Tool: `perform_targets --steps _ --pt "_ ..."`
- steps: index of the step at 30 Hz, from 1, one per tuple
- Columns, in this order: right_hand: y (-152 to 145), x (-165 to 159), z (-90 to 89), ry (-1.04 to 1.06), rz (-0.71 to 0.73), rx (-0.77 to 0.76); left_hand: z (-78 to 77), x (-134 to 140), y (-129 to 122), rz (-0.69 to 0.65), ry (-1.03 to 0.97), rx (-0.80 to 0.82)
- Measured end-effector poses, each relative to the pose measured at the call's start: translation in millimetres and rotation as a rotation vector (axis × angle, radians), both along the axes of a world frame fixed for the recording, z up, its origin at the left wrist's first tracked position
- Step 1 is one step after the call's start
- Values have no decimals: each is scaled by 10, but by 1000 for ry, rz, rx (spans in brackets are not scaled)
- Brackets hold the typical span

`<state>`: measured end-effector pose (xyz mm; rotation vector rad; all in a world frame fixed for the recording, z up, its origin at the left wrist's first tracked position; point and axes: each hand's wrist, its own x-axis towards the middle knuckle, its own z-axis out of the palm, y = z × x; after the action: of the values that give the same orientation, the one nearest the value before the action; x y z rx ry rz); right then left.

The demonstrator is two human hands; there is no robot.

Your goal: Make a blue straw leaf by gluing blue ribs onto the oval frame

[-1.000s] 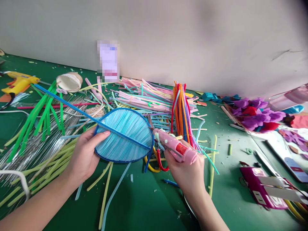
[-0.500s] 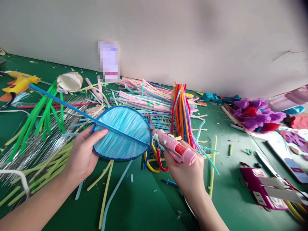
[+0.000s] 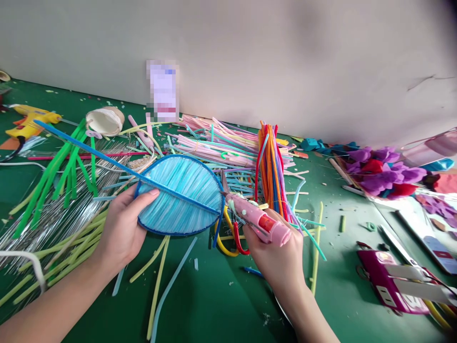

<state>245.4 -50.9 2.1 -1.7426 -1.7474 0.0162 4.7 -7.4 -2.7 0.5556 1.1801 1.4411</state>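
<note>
Green surface [image 3: 203, 305] comes nearest, and on it lie some yellow-green strips [image 3: 157, 288]. Above it, the right hand [image 3: 276, 255] is wrapped around a pink glue gun [image 3: 246, 209], and the left hand [image 3: 121, 226] pinches the left edge of a blue disc [image 3: 182, 197], with the thumb on its face. So the disc is raised between both hands, tilted, and a long blue rod [image 3: 89, 150] crosses it and passes well beyond its left side. The nozzle points to the right rim; whether it touches, I cannot tell. To do this step well, I think the disc should be held firmly, the thumb far from the hot tip, and the glue put in a thin line, without pressing the streaky filling. Just behind are scissors [image 3: 237, 238]; farther, a bundle of coloured stems [image 3: 270, 166], then pink stems [image 3: 214, 148] near the pale wall [image 3: 250, 71].
</note>
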Motion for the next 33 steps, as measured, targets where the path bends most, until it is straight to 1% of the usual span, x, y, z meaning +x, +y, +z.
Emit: perform_targets --steps 4,11,15,17,20,23,26,33 --pt "2 -3 -8 -5 9 7 -8 -4 7 17 5 11" --pt "6 -1 -7 11 30 32 -100 -48 39 41 31 71" --pt "4 2 36 104 121 31 -104 -64 58 44 22 85" --pt "1 3 49 170 144 19 -98 -68 63 44 14 82" --pt "-8 11 61 215 75 13 -96 -72 60 49 21 91" --pt "-25 32 81 129 12 38 -95 -76 49 58 49 107" --pt "-45 66 114 39 35 38 -85 -75 38 62 67 122" --pt "-44 126 136 -13 73 42 -61 -66 33 68 74 128"
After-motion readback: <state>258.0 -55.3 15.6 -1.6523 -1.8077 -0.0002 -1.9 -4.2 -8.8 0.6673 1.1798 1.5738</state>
